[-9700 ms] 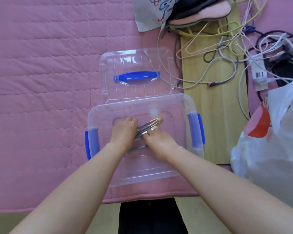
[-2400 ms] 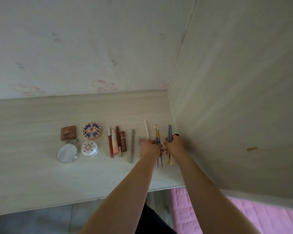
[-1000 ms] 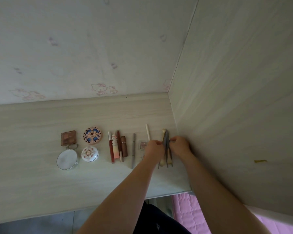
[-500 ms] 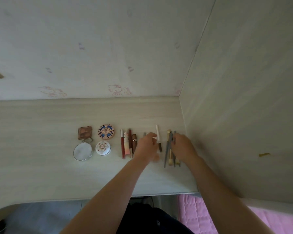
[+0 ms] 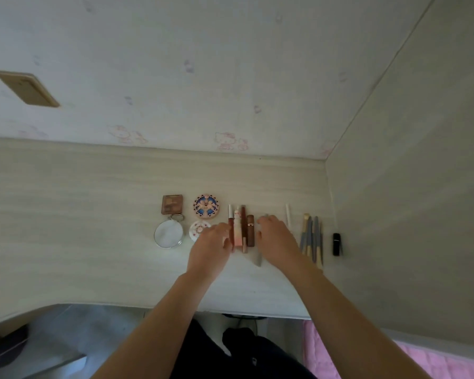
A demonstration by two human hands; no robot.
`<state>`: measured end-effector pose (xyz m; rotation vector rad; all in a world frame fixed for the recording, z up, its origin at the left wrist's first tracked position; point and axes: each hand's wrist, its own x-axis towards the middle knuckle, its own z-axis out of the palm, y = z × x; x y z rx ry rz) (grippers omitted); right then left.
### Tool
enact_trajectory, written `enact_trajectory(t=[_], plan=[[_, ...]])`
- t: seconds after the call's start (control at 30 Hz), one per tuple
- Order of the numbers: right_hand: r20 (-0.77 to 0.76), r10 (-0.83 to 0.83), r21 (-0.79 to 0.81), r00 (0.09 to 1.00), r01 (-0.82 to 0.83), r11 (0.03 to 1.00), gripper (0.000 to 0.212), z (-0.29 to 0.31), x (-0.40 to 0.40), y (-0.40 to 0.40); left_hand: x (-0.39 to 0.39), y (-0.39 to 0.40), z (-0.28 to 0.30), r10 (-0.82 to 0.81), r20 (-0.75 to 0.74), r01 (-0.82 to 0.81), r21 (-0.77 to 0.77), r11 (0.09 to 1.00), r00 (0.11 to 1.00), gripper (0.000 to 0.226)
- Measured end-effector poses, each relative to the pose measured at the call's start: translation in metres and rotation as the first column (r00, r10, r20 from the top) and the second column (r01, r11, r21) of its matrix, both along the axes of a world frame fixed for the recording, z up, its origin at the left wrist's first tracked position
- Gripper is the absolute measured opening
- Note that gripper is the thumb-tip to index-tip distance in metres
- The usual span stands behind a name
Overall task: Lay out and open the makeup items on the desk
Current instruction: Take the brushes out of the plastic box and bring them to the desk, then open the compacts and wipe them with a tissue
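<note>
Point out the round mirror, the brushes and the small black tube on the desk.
round mirror [image 5: 168, 234]: head view, middle of the glass.
brushes [image 5: 312, 239]: head view, on the handles.
small black tube [image 5: 337, 244]: head view, middle of its body.

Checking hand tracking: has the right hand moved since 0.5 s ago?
Yes. The right hand has shifted left, off the bundle of makeup brushes it was touching, and is now over the grey pencil beside the lip-gloss tubes.
</note>
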<state>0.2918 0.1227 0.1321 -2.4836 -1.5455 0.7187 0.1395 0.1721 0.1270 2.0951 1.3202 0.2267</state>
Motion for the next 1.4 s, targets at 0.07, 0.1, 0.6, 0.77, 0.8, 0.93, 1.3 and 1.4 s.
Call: enact_trajectory(t=[0.07, 0.1, 0.6, 0.77, 0.8, 0.93, 1.3, 1.4], plan=[[0.004, 0.021, -0.007, 1.0, -0.021, 1.0, 0.031, 0.0, -0.021, 0.013, -0.017, 0.007, -0.003, 0.032, 0.021, -0.032, 0.004, 0.999, 0.999, 0.026], [-0.011, 0.022, -0.012, 1.0, -0.022, 1.0, 0.035, 0.0, -0.031, 0.019, -0.025, 0.011, -0.003, 0.047, 0.028, -0.047, -0.001, 0.999, 0.999, 0.029], [0.008, -0.183, -0.069, 0.983, 0.183, 0.981, 0.034, -0.006, -0.132, 0.092, -0.129, 0.122, -0.013, -0.125, 0.019, 0.126, -0.039, 0.991, 0.992, 0.035], [0.063, -0.213, -0.024, 0.975, 0.215, 0.976, 0.033, -0.015, -0.159, 0.095, -0.149, 0.136, -0.029, -0.226, -0.055, 0.224, -0.037, 0.974, 0.973, 0.035], [0.075, -0.185, -0.024, 0.98, 0.188, 0.982, 0.035, -0.018, -0.165, 0.094, -0.152, 0.135, -0.034, -0.22, -0.063, 0.216, -0.053, 0.975, 0.974, 0.035], [0.129, -0.098, -0.09, 0.987, 0.11, 0.99, 0.046, -0.026, -0.181, 0.096, -0.156, 0.131, -0.044, -0.154, -0.091, 0.145, -0.098, 0.985, 0.984, 0.04], [0.255, 0.096, -0.238, 0.962, -0.034, 0.971, 0.073, -0.048, -0.191, 0.103, -0.147, 0.131, -0.06, -0.033, -0.106, 0.002, -0.279, 0.96, 0.994, 0.035], [0.315, 0.09, -0.239, 0.945, -0.013, 0.971, 0.075, -0.049, -0.191, 0.103, -0.145, 0.129, -0.062, 0.022, -0.04, -0.034, -0.326, 0.945, 0.999, 0.035]])
